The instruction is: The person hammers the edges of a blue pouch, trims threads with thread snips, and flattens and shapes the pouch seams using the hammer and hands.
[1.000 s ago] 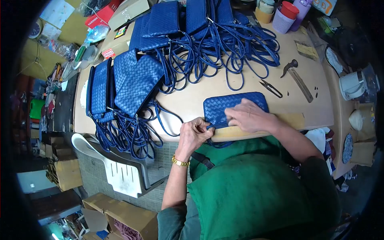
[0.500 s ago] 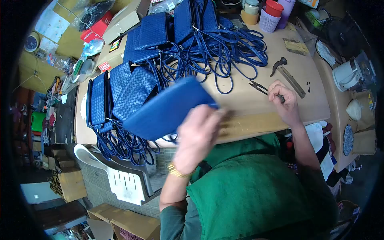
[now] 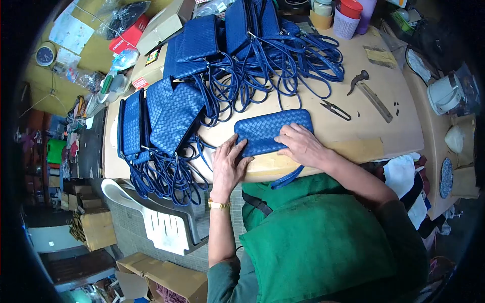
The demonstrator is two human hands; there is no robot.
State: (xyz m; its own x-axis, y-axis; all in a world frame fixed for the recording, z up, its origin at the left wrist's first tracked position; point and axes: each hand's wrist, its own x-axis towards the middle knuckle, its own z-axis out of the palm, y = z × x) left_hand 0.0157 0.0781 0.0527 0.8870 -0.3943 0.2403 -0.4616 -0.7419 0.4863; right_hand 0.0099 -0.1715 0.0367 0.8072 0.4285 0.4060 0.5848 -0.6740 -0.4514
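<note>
A blue woven-pattern pouch lies flat on the table near its front edge, long side towards me. Its blue wrist strap hangs over the edge. My left hand touches the pouch's left end, thumb and fingers apart. My right hand rests on the right half of the pouch with loosely bent fingers. Thread snips lie beyond my right hand, touched by neither hand. A hammer with a wooden handle lies further right.
Several blue woven pouches with tangled straps fill the left and back of the table. Cups stand at the back right. Below the left side is a white plastic chair; open cardboard boxes stand on the floor.
The pouch, earlier tilted and blurred in my left hand over the left side, now lies flat further right. My right hand has left the snips and moved left onto the pouch.
</note>
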